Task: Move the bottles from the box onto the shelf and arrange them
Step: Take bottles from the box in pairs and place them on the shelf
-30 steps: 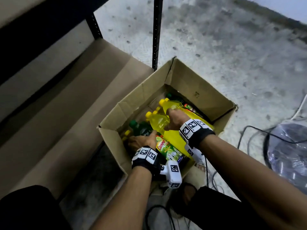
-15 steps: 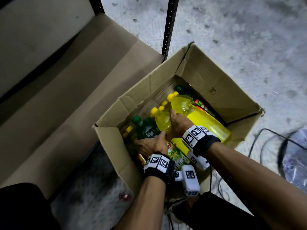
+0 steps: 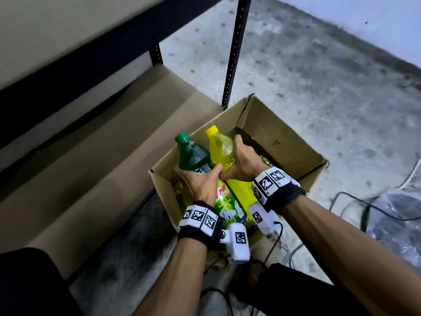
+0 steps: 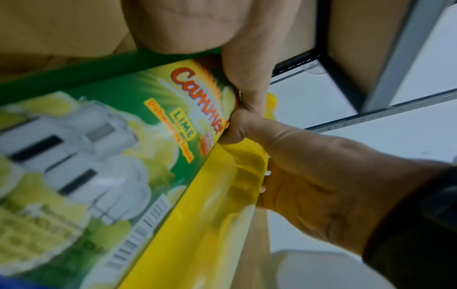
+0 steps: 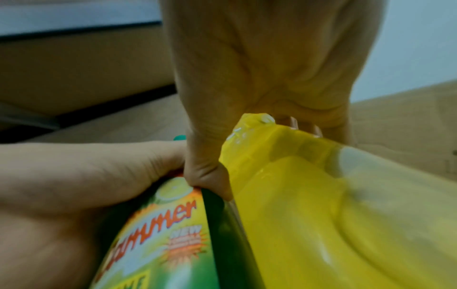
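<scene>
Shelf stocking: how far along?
Done: nothing visibly placed; the lower shelf board shows bare cardboard. In hand: left hand grips a green lime dishwashing-liquid bottle, right hand a yellow bottle, both raised over the cardboard box. Left: placing these two, plus other bottles partly visible in the box.

Dim bluish light, dark shadow under shelving, wrist views motion-blurred, wide-angle bending at edges

Green bottle (image 3: pixel 193 153) base hidden behind left hand (image 3: pixel 200 183).
</scene>
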